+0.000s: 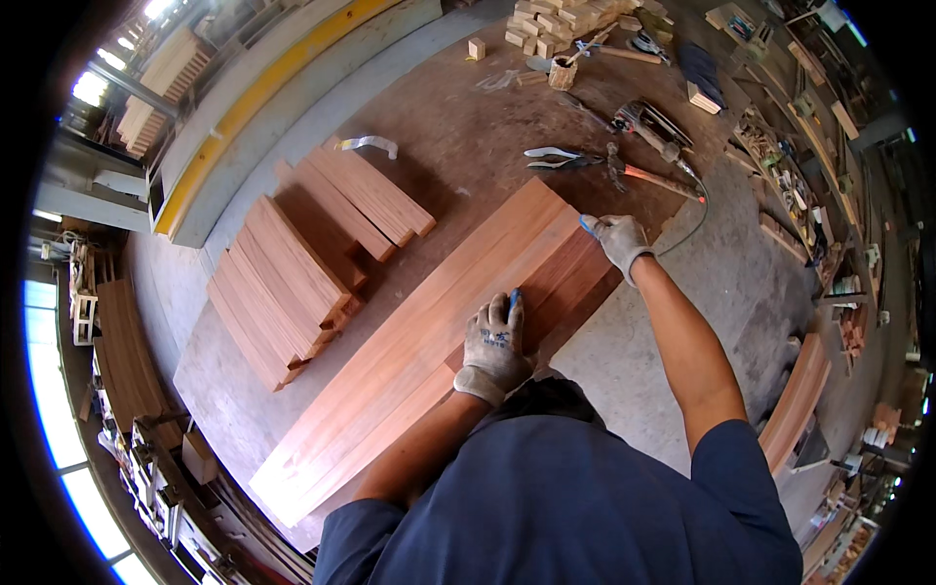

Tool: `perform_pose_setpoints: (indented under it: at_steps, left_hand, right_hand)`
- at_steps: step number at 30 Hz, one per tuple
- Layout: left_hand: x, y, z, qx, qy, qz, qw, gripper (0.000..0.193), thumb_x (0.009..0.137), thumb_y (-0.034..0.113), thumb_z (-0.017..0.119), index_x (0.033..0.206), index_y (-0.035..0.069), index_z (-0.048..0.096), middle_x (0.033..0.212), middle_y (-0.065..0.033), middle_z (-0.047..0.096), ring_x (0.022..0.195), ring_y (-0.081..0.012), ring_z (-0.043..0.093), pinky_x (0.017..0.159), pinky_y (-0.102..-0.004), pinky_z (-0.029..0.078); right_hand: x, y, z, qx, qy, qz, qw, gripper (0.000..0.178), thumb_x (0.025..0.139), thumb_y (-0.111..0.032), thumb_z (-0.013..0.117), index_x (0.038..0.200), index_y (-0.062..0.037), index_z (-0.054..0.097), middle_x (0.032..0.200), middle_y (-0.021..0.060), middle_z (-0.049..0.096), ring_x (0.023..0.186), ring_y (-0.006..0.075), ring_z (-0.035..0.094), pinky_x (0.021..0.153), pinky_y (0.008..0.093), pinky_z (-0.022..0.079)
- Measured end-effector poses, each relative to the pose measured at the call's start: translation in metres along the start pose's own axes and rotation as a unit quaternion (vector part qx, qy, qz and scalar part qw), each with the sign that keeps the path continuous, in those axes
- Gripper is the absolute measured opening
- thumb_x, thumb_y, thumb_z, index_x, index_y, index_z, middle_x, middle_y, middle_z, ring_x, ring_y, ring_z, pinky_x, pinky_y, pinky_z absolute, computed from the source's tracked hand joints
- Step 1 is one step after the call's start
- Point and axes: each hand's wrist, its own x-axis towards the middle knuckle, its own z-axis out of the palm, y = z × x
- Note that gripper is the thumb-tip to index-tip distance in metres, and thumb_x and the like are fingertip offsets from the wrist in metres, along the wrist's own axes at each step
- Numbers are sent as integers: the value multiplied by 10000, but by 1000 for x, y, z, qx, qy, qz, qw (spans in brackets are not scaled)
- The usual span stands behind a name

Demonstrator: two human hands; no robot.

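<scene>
Here, left hand [494, 343] presses flat on boards [429, 341]; right hand [618, 239] grips their end; pliers [565, 158] nearby.

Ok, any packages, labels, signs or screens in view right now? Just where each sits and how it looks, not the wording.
Glove print: a small dark blue mark on the back of the grey work glove on the left hand, which rests flat on the long reddish planks.
Possible package: a small flat box with a coloured face, on the far right of the bench; too small to tell more.
No signs or screens that I can make out.
</scene>
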Motion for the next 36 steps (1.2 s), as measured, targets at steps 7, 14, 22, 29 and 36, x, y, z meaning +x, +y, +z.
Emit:
perform_pose_setpoints:
  at_steps: [7, 14, 22, 29, 36]
  left_hand:
    - [0, 3, -3, 25, -29, 10, 999, 762, 720, 316, 759, 1427, 143, 533, 1454, -280, 429, 1288, -446, 465, 1089, -526, 372]
    - [3, 0, 2, 59, -28, 81, 995, 694, 744, 306, 739, 1405, 182, 568, 1529, -284, 355, 1419, -457, 333, 1173, -558, 264]
    - [3, 1, 3, 43, -47, 69, 996, 724, 744, 298, 739, 1431, 183, 540, 1544, -279, 341, 1419, -452, 337, 1151, -554, 300]
    - [2, 1, 2, 37, -51, 64, 996, 734, 744, 285, 742, 1441, 189, 534, 1559, -279, 324, 1420, -454, 335, 1148, -544, 311]
    - [2, 1, 3, 35, -43, 63, 996, 736, 738, 282, 746, 1437, 186, 539, 1559, -278, 325, 1417, -455, 338, 1146, -543, 314]
  right_hand:
    - [12, 19, 8, 76, 15, 25, 997, 437, 927, -450, 698, 863, -19, 740, 739, 115, 682, 694, 187, 574, 721, 377, 496]
    - [11, 35, -7, 220, -74, -21, 972, 354, 953, -299, 700, 1179, -27, 712, 1060, 9, 720, 958, 97, 609, 892, 280, 490]
    - [-10, 31, -25, 146, -109, -27, 983, 381, 952, -285, 698, 1218, -12, 684, 1128, 33, 711, 1010, 107, 615, 925, 278, 480]
    - [4, 54, -7, 186, -62, -32, 980, 338, 985, -248, 644, 1208, 4, 683, 1157, 70, 721, 1057, 137, 635, 960, 292, 487]
    - [5, 54, -3, 188, -44, -36, 981, 345, 1010, -265, 598, 1190, 16, 685, 1164, 85, 721, 1074, 148, 641, 966, 306, 485]
